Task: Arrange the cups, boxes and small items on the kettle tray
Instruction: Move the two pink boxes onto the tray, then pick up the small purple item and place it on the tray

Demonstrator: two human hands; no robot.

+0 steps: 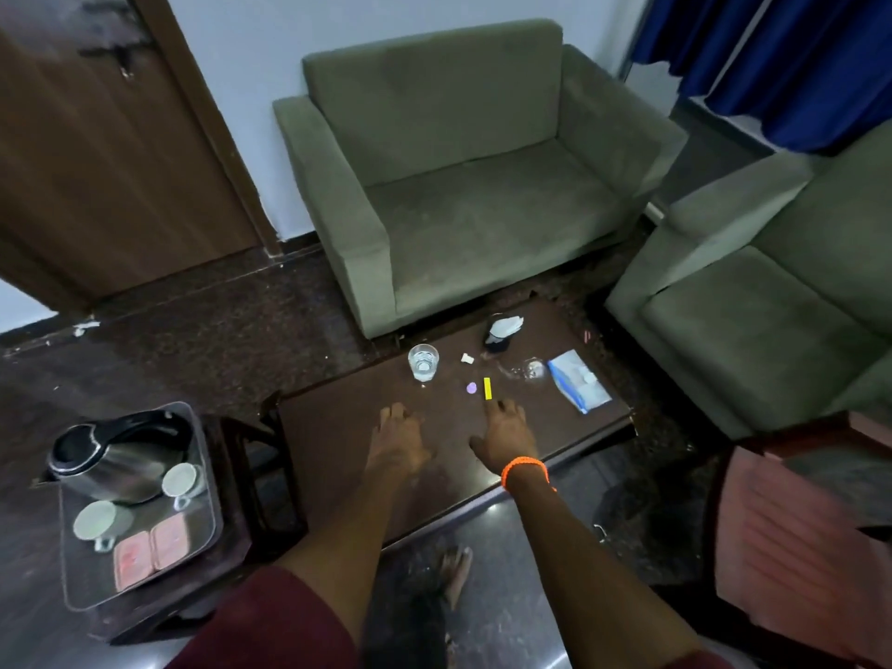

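Note:
On a side table at the lower left lies the clear kettle tray [82, 586]. It carries a steel kettle [111, 456], two white cups [182, 479] [96, 520] and two pink boxes [150, 552]. Both my hands are stretched over the dark coffee table [338, 427]. My left hand [397, 441] lies flat on the table, fingers forward. My right hand [507, 437], with an orange band at the wrist, has its fingertips just below a yellow sachet [488, 388]. A small purple item [471, 388] lies beside the sachet. Neither hand holds anything.
Further back on the coffee table stand a glass of water [423, 362], a small white piece [466, 358], a dark and white object [502, 333], clear wrapping [528, 368] and a blue-white packet [579, 386]. Green sofas [458, 185] [772, 306] border the table. A foot [456, 572] stands below.

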